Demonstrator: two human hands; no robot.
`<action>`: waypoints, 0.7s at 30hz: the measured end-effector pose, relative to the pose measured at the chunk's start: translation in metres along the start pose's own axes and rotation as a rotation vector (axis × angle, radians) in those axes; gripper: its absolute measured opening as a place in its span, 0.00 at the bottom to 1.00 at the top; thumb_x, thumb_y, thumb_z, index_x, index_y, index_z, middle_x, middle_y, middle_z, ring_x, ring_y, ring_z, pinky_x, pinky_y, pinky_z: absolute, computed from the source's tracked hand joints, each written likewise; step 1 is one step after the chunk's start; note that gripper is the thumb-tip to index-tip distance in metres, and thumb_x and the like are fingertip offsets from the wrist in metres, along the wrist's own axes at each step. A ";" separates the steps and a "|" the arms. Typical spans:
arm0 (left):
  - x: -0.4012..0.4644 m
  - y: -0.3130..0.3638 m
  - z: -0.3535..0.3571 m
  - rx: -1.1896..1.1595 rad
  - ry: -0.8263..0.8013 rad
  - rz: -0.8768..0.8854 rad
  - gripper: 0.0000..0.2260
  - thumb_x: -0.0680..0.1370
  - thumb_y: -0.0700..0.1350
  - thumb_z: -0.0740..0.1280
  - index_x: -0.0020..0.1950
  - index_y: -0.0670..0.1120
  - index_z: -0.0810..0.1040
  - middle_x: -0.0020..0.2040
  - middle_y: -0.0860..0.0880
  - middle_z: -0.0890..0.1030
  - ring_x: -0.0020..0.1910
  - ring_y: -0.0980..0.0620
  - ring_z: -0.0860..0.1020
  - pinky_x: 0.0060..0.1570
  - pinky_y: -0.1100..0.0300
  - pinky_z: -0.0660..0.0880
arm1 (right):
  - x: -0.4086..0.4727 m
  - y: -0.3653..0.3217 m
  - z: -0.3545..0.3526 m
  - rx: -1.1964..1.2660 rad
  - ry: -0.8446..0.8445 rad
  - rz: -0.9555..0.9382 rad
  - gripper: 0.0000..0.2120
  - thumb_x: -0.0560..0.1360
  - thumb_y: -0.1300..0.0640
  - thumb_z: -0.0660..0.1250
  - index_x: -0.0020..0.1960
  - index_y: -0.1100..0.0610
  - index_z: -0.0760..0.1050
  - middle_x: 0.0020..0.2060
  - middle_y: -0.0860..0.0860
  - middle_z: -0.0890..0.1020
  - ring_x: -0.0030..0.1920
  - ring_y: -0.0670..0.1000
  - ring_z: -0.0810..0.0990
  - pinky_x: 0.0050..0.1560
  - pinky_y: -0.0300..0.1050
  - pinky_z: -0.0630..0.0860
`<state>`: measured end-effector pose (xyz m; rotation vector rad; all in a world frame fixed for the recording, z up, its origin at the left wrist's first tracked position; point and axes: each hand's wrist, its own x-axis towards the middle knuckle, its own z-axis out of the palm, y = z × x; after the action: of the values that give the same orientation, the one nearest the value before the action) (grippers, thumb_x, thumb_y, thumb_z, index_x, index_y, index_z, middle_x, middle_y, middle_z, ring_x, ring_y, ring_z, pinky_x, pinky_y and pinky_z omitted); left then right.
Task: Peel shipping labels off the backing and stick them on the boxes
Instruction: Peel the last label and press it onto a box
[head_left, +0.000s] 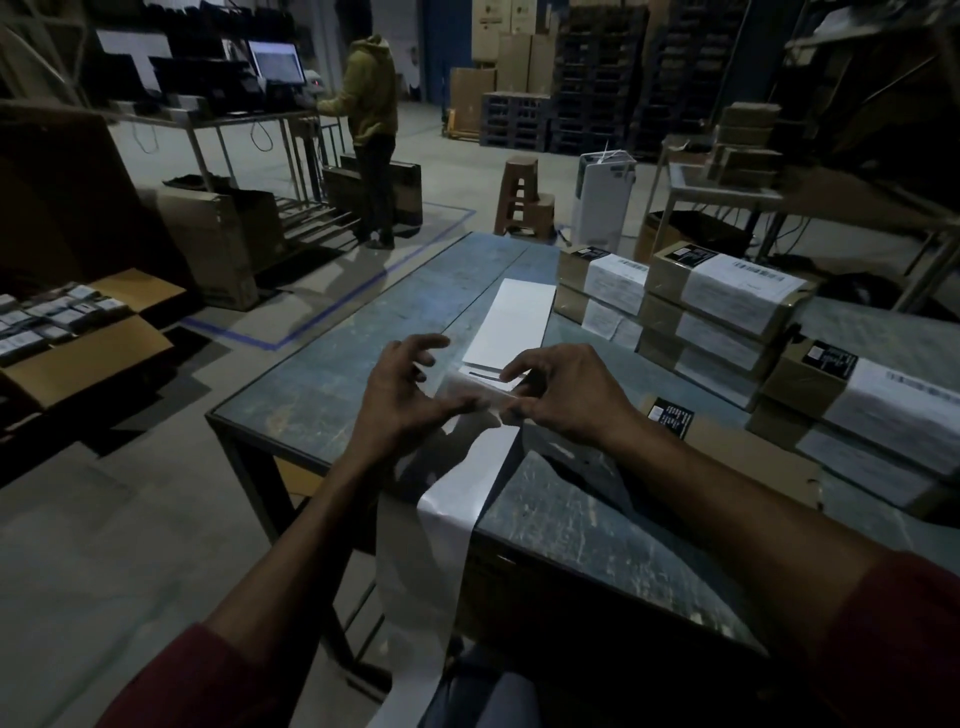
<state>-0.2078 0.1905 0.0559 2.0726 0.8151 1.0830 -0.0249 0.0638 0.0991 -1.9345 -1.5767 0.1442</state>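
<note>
Centrally, worktop (322, 395): scuffed grey, stacked boxes (722, 306) at far right, most already labelled. Backing strip (447, 519): long, white, trailing off the near edge. Left hand (400, 400) and right hand (561, 395): both pinch the label (480, 388) at the strip's top, fingers clamped on its edge. Risk, judged: label may crease or stick to itself if pulled unevenly.
</note>
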 end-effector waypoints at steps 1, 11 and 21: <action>-0.004 0.003 0.002 0.014 0.067 -0.057 0.33 0.62 0.60 0.84 0.63 0.54 0.78 0.51 0.52 0.77 0.45 0.56 0.76 0.39 0.66 0.71 | 0.000 0.000 -0.001 0.006 0.007 0.008 0.21 0.66 0.56 0.85 0.57 0.51 0.86 0.44 0.47 0.89 0.40 0.38 0.86 0.53 0.44 0.85; -0.005 0.006 0.004 -0.222 -0.010 -0.145 0.22 0.69 0.47 0.83 0.60 0.47 0.82 0.42 0.44 0.86 0.37 0.47 0.84 0.41 0.44 0.82 | 0.005 -0.002 -0.003 0.114 -0.031 0.018 0.21 0.67 0.48 0.84 0.57 0.53 0.86 0.45 0.48 0.89 0.43 0.40 0.87 0.51 0.42 0.84; -0.002 -0.002 -0.007 -0.213 -0.077 -0.152 0.29 0.68 0.43 0.83 0.68 0.44 0.79 0.47 0.44 0.86 0.38 0.53 0.82 0.37 0.66 0.77 | 0.022 -0.001 0.000 0.100 -0.096 0.005 0.15 0.76 0.55 0.78 0.61 0.50 0.84 0.45 0.50 0.89 0.41 0.40 0.84 0.49 0.41 0.80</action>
<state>-0.2147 0.1924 0.0562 1.8323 0.7706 0.9578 -0.0197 0.0838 0.1058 -1.8786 -1.5952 0.3166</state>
